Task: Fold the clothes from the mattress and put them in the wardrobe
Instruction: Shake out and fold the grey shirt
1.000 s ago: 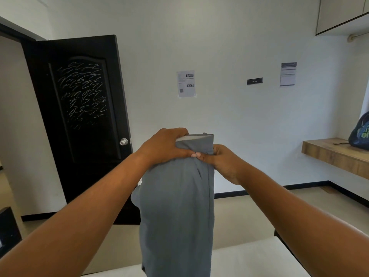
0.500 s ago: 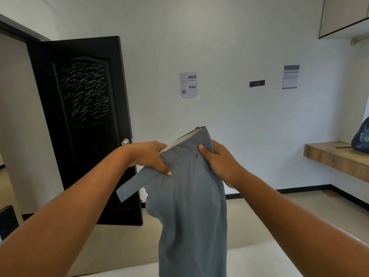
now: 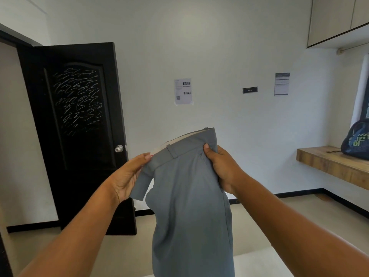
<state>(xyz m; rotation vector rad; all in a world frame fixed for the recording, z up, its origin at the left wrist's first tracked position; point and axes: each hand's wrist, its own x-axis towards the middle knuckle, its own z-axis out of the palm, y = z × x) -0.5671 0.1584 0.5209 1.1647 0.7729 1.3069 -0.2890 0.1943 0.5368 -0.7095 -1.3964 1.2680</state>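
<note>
Grey trousers (image 3: 189,196), waistband (image 3: 179,149) in grip of L hand (image 3: 127,176), R hand (image 3: 223,168); notices (image 3: 183,91) illegible.

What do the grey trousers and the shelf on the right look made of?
Grey trousers: likely smooth woven suiting fabric, matte; it drapes softly, pale lining at the waistband. Shelf: wood or wood-look laminate, matte brown with visible grain.
</note>
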